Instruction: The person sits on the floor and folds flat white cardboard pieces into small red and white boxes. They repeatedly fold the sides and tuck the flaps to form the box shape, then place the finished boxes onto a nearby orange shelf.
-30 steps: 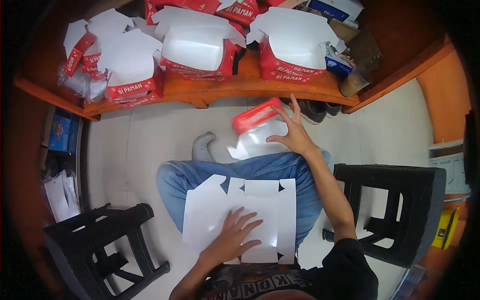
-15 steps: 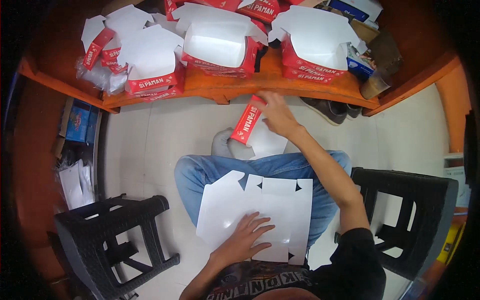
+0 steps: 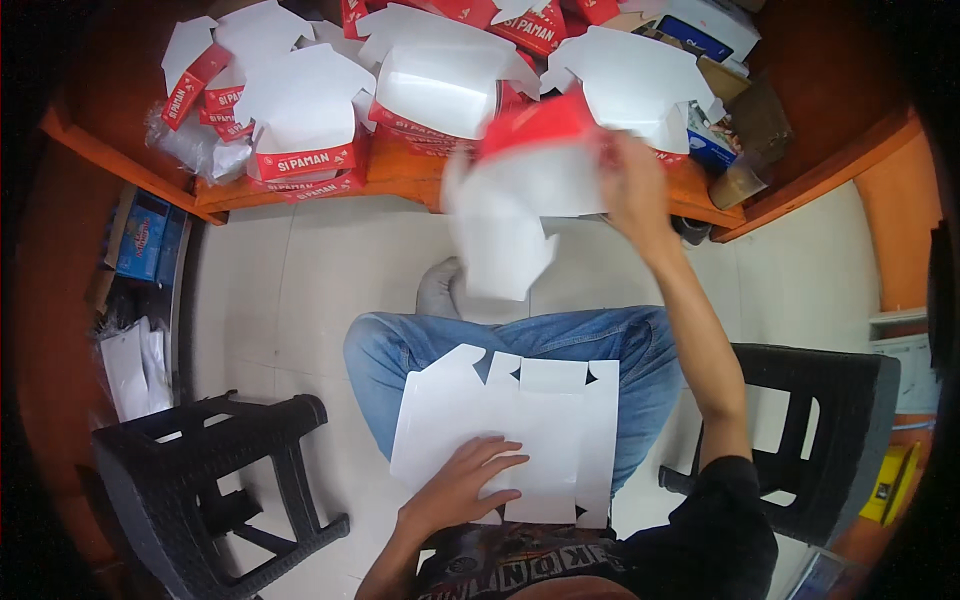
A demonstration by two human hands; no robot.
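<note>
A flat white cardboard box blank [image 3: 548, 400] lies across my lap, its notched edge away from me. My left hand [image 3: 470, 483] rests on it with fingers spread. In front of the wooden shelf, my right hand [image 3: 636, 195] grips a red-and-white cardboard food box [image 3: 520, 200] by its right side; the box is blurred by motion and its white flap hangs toward me. Behind it, folded boxes stand on the shelf: a stack at the left [image 3: 305, 160], another in the middle [image 3: 430, 100] and one at the right [image 3: 625, 95], partly hidden by the held box.
An orange wooden shelf [image 3: 400, 180] spans the far side. Black plastic stools stand at my left [image 3: 215, 480] and right [image 3: 810, 430]. A clear plastic bag [image 3: 195, 150] lies beside the left stack, and a plastic cup [image 3: 740, 180] sits at the shelf's right end.
My right hand has lifted the red-and-white box from near the floor up toward the shelf and turned it. My left hand stays on the blank.
</note>
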